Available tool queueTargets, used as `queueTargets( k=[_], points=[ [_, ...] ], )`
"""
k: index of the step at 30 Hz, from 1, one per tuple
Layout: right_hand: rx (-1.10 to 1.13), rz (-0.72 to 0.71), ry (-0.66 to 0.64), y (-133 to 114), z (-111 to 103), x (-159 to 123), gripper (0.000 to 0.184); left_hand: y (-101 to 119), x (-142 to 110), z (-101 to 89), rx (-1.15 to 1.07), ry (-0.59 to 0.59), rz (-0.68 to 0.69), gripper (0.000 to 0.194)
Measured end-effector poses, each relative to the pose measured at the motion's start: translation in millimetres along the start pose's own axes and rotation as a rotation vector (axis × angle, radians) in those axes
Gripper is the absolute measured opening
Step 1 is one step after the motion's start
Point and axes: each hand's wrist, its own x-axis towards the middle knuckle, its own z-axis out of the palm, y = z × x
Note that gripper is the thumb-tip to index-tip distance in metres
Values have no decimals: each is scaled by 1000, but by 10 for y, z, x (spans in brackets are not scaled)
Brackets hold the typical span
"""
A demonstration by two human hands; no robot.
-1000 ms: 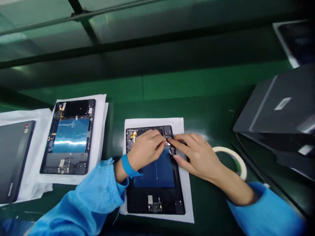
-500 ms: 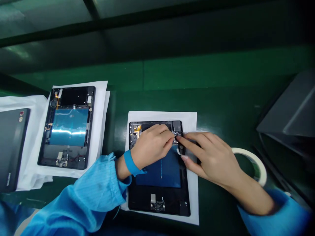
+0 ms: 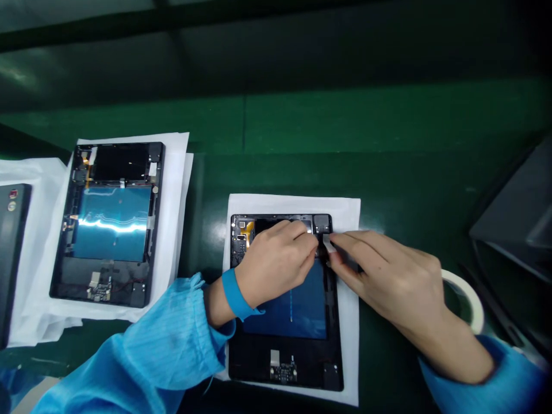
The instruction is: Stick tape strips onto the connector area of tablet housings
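An opened tablet (image 3: 297, 356) with a blue battery lies on a white sheet (image 3: 349, 322) in front of me. My left hand (image 3: 276, 261), a blue band at its wrist, rests over the tablet's upper part with fingertips pinched near the top right corner. My right hand (image 3: 388, 276) reaches in from the right and pinches a small pale strip of tape (image 3: 328, 242) at that same corner. Both hands' fingertips nearly meet there. What the left fingers press on is hidden.
A second opened tablet (image 3: 110, 224) lies on white sheets (image 3: 172, 230) at the left, beside a dark closed device (image 3: 9, 253) at the far left edge. A roll of white tape (image 3: 468, 299) sits behind my right wrist. Dark grey boxes (image 3: 513, 230) stand at the right.
The view has shifted down and left, so things sit further right in the frame. My right fingers have drawn the pale strip up to the tablet's top right corner; both hands stay there.
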Motion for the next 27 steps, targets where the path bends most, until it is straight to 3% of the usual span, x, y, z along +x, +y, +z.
queueTargets(
  k=[6, 15, 23, 27],
  points=[
    [-17, -64, 31, -15, 1, -20, 14, 12, -3, -14, 10, -36, -11, 24],
    [12, -44, 35, -4, 21, -37, 12, 16, -18, 0, 23, -32, -7, 23],
    [-61, -102, -94, -60, 12, -71, 18, 3, -24, 39, 35, -38, -7, 23],
    [-50, -125, -96, -59, 8, -97, 22, 82, -20, -10, 93, -86, -19, 18]
  ],
)
